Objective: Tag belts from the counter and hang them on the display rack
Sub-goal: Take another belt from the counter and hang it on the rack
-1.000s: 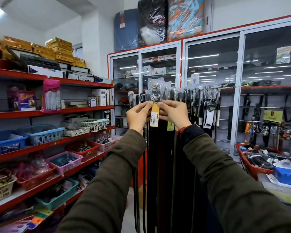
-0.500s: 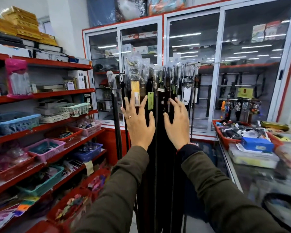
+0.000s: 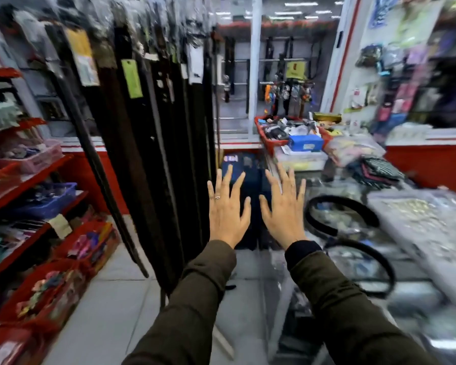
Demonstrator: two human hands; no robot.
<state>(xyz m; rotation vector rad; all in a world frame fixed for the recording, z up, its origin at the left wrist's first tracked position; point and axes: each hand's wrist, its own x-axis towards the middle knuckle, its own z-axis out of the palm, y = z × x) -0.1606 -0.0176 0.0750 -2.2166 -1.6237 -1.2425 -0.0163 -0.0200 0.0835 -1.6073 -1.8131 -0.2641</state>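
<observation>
- Left hand w/ ring & right hand: both empty, fingers spread apart, palms down, side by side at frame ctr.
- Long dark leather belts w/ paper tags hang on rack, 10 o'clock of hands.
- Black coiled belt lies on glass counter, 3 o'clock of right hand.

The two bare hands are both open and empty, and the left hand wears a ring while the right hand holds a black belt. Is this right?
Not quite. In the head view the right hand holds nothing; its fingers are spread. The left hand does wear a ring.
</observation>
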